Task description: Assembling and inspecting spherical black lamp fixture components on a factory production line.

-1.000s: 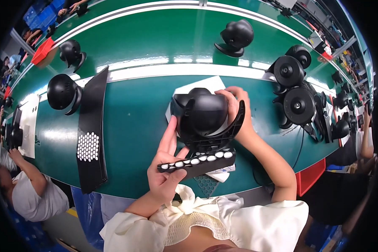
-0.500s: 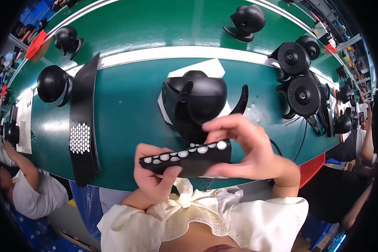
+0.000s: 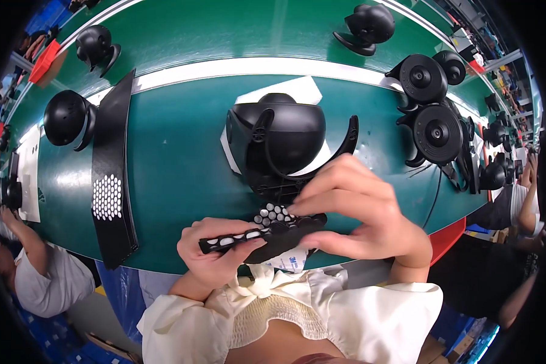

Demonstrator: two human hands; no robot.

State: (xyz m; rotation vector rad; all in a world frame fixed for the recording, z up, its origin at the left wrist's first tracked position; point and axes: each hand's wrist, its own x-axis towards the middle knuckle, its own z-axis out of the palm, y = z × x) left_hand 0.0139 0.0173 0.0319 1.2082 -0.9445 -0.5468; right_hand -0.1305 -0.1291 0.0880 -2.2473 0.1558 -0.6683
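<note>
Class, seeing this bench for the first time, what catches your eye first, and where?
The big black rounded housing stands out first, centrally, over a white sheet. Just below it, the left hand and right hand grip a white-dotted black pad. Further left, a long black strip with white dots lies on the green bench.

Matt dotted strip (image 3: 277, 241) (glossy, smooth tabletop (image 3: 179, 164))

Holds left hand (image 3: 209, 261) at seven o'clock from centre, closed in a pinch, with left thumb (image 3: 247, 249) angled toward two. Arches right hand (image 3: 370, 218) at four o'clock, setting right thumb (image 3: 330, 244) apart below curved fingers (image 3: 340, 200), all aimed near nine; bends right elbow (image 3: 417, 258) sharply.
</note>
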